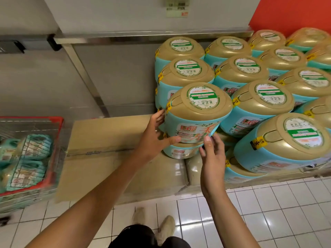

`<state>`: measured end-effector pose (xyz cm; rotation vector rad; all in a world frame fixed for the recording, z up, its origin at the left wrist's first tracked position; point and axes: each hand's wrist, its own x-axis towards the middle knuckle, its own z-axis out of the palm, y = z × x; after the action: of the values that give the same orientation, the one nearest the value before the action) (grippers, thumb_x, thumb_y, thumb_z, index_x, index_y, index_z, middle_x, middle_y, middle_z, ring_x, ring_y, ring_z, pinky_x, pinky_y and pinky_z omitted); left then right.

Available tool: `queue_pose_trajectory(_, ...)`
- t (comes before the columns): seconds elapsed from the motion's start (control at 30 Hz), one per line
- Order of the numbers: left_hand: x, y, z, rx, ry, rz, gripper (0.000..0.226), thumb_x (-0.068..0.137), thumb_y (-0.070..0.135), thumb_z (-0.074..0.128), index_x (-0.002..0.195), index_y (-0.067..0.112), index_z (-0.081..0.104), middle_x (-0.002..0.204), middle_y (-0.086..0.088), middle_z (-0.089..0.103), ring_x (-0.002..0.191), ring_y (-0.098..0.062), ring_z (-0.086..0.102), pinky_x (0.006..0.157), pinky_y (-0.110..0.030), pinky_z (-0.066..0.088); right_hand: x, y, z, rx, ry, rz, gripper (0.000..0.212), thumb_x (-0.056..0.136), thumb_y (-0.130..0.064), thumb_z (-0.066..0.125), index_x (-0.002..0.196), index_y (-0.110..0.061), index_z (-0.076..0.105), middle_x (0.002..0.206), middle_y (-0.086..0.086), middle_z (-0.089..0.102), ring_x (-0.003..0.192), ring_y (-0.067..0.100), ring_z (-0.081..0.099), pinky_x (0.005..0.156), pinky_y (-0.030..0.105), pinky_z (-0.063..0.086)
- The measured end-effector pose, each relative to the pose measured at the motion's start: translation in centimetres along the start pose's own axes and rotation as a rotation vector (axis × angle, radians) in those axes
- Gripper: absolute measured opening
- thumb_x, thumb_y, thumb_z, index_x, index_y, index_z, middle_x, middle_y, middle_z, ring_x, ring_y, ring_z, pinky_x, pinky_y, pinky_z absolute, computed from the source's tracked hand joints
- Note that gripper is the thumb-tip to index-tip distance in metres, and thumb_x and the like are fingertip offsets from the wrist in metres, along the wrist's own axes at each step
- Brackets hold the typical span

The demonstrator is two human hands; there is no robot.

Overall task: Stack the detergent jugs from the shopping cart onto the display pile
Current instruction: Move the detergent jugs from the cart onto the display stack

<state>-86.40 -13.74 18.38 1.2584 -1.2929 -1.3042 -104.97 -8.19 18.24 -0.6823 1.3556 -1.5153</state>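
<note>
Left of the pile of teal plastic jugs with gold lids (259, 97) there is open room above flat brown cardboard boxes (100, 136); farther left a red wire shopping cart (60, 120) blocks.

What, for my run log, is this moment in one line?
step: seating jug on pile | left hand: holds jug's side | right hand: touches lower edge | cart: holds more jugs

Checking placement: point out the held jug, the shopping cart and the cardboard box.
held jug (195, 113): head view, gold lid.
shopping cart (44, 118): head view, red rim.
cardboard box (107, 133): head view, top face.
</note>
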Motion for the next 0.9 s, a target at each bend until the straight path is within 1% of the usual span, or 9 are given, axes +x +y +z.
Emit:
queue_pose_trajectory(0.1, -2.0, -1.3, -1.6, 0.014, 0.056, -0.051, 0.068, 0.082, 0.036, 0.087, 0.139, 0.044, 0.052, 0.139, 0.033, 0.059, 0.134, 0.009, 0.052, 0.109, -0.031, 0.052, -1.7, 2.6, 0.1, -0.048, 0.049, 0.079, 0.031, 0.103, -0.034, 0.063, 0.133, -0.024, 0.062, 0.125, -0.002, 0.071, 0.103, 0.001, 0.072, 0.097, 0.035, 0.056)
queue_pose_trajectory(0.17, -3.8, -1.9, -3.0, 0.038, 0.118, -0.079, 0.052, 0.086, 0.039, 0.076, 0.133, 0.046, 0.054, 0.135, 0.030, 0.062, 0.130, 0.006, 0.056, 0.103, -0.022, 0.050, -3.0, 4.3, 0.1, -0.101, -0.010, 0.158, 0.018, 0.108, -0.028, 0.059, 0.122, -0.021, 0.067, 0.125, 0.009, 0.070, 0.102, 0.007, 0.072, 0.089, 0.033, 0.055)
queue_pose_trajectory(0.27, -7.7, -3.7, -6.6, 0.041, 0.189, -0.118, 0.049, 0.091, 0.040, 0.069, 0.138, 0.032, 0.057, 0.139, 0.016, 0.062, 0.125, 0.003, 0.060, 0.092, -0.010, 0.050, -4.9, 6.8, 1.7, -0.185, -0.122, 0.288, 0.022, 0.109, -0.028, 0.056, 0.117, -0.012, 0.068, 0.125, 0.017, 0.071, 0.114, 0.028, 0.070, 0.084, 0.031, 0.055)
queue_pose_trajectory(0.33, -11.0, -4.7, -9.1, 0.031, 0.236, -0.149, 0.048, 0.095, 0.043, 0.070, 0.140, 0.031, 0.059, 0.137, 0.016, 0.064, 0.124, 0.003, 0.061, 0.088, -0.009, 0.050, -6.1, 7.9, 3.1, -0.240, -0.190, 0.335, 0.023, 0.110, -0.024, 0.053, 0.117, -0.009, 0.069, 0.120, 0.015, 0.073, 0.109, 0.029, 0.071, 0.084, 0.032, 0.056)
queue_pose_trajectory(0.43, -17.2, -6.0, -13.9, 0.027, 0.343, -0.220, 0.047, 0.090, 0.057, 0.070, 0.135, 0.042, 0.061, 0.133, 0.025, 0.065, 0.123, 0.004, 0.062, 0.088, -0.007, 0.049, -8.2, 9.4, 6.3, -0.308, -0.354, 0.384, 0.021, 0.110, -0.019, 0.051, 0.111, -0.006, 0.068, 0.103, 0.008, 0.072, 0.098, 0.026, 0.069, 0.083, 0.035, 0.054)
queue_pose_trajectory(0.53, -22.9, -7.2, -18.9, 0.012, 0.496, -0.293, 0.051, 0.080, 0.066, 0.064, 0.126, 0.043, 0.064, 0.129, 0.015, 0.071, 0.118, -0.004, 0.068, 0.094, -0.024, 0.056, -10.3, 10.6, 10.2, -0.367, -0.507, 0.403, 0.021, 0.110, -0.020, 0.051, 0.109, -0.006, 0.067, 0.102, 0.013, 0.071, 0.092, 0.023, 0.070, 0.078, 0.030, 0.055)
queue_pose_trajectory(0.63, -28.7, -8.4, -24.1, -0.038, 0.633, -0.330, 0.056, 0.079, 0.062, 0.065, 0.124, 0.029, 0.068, 0.124, 0.007, 0.073, 0.116, -0.018, 0.071, 0.097, -0.041, 0.059, -13.3, 12.0, 15.3, -0.409, -0.632, 0.416, 0.020, 0.111, -0.021, 0.051, 0.104, -0.015, 0.068, 0.105, 0.011, 0.075, 0.095, 0.020, 0.074, 0.077, 0.026, 0.058)
queue_pose_trajectory(0.8, -38.3, -10.3, -32.4, -0.111, 0.792, -0.403, 0.036, 0.089, 0.058, 0.062, 0.117, 0.038, 0.071, 0.130, 0.007, 0.070, 0.118, -0.017, 0.070, 0.098, -0.046, 0.058, -19.7, 15.3, 24.4, -0.463, -0.807, 0.426, 0.022, 0.110, -0.021, 0.053, 0.097, -0.016, 0.070, 0.101, 0.007, 0.076, 0.093, 0.020, 0.072, 0.084, 0.034, 0.057)
queue_pose_trajectory(0.9, -42.5, -11.8, -36.7, -0.113, 0.875, -0.454, 0.018, 0.099, 0.041, 0.059, 0.112, 0.042, 0.072, 0.127, 0.010, 0.071, 0.116, -0.015, 0.070, 0.098, -0.046, 0.059, -23.2, 17.6, 29.1, -0.475, -0.872, 0.455, 0.022, 0.109, -0.022, 0.054, 0.100, -0.012, 0.072, 0.098, 0.007, 0.075, 0.094, 0.025, 0.069, 0.081, 0.033, 0.056)
